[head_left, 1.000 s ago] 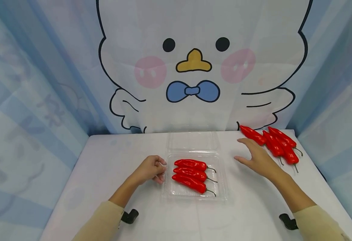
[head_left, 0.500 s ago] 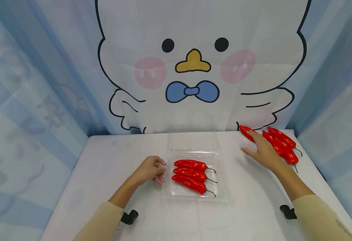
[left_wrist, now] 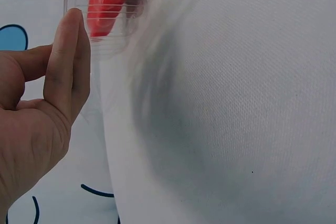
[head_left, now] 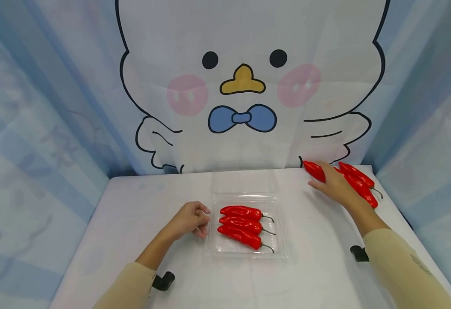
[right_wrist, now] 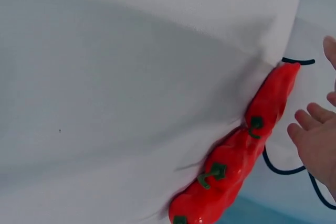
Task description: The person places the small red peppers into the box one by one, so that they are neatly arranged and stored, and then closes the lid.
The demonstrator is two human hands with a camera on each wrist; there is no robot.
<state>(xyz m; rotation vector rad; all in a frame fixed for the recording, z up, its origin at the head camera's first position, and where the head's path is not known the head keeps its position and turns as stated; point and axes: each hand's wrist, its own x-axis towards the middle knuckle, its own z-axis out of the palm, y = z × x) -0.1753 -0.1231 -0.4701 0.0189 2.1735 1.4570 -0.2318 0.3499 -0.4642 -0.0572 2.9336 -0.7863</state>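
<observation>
Three glossy red chili peppers [head_left: 240, 224] lie side by side in an open clear plastic container [head_left: 245, 255], stems to the right. At its left rim my left hand [head_left: 187, 221] touches the edge, its fingers [left_wrist: 63, 64] fairly straight in the left wrist view. Towards the back right corner, my right hand [head_left: 335, 182] is spread over several more red peppers, nearest the leftmost pepper [head_left: 313, 170] and partly hiding it and its neighbours. The right wrist view has these peppers [right_wrist: 226, 166] in a row, with the fingers [right_wrist: 314, 116] apart from them.
The container's transparent lid [head_left: 245, 182] is folded back towards the rear edge. White cloth covers the table [head_left: 152, 195]. A printed curtain [head_left: 245, 150] with a cartoon chick hangs behind it, and patterned curtains [head_left: 36, 150] stand at the sides.
My right hand has reached farther back and right, from beside the leftmost pepper to over it. The left hand stays at the container. The head view has shifted slightly.
</observation>
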